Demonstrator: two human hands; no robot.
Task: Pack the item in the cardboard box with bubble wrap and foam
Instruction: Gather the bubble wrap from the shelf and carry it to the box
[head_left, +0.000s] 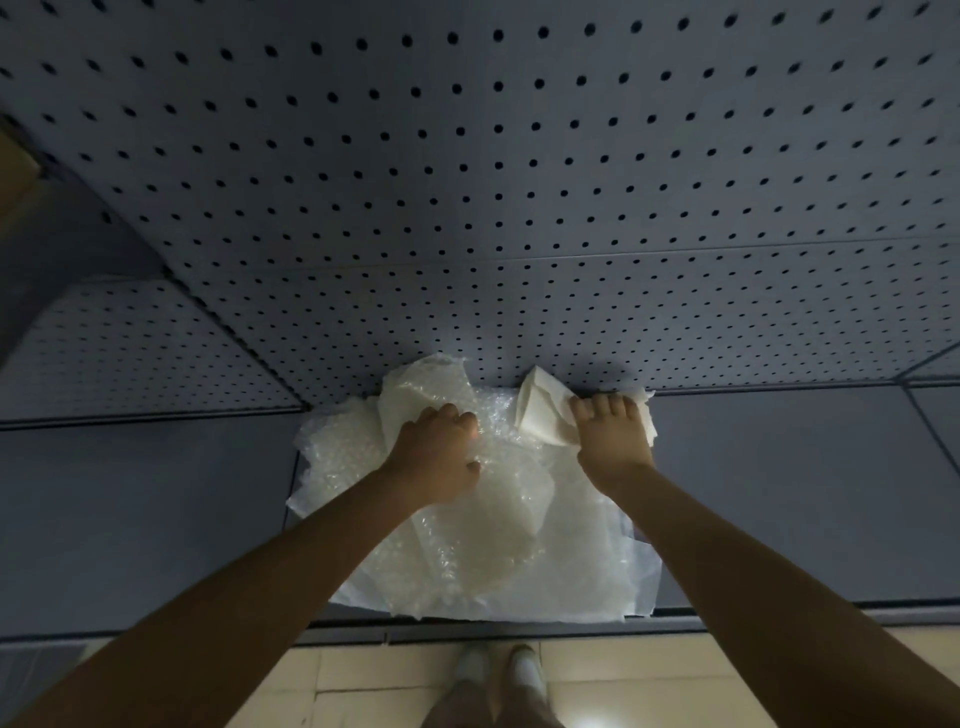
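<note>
A heap of clear bubble wrap (483, 545) and thin white foam sheets lies on the grey shelf (156, 519) in front of me. My left hand (439, 454) reaches into the heap near its back, fingers curled around a raised fold of bubble wrap (415, 395). My right hand (613, 434) grips a folded white foam sheet (537, 410) at the back right of the heap, against the pegboard. Neither the item nor a complete cardboard box is visible.
A grey perforated back panel (519, 182) rises right behind the heap. A corner of brown cardboard (13, 182) shows at the far left edge. Below the shelf's front edge (519, 623) are beige floor tiles and my shoes (501, 670).
</note>
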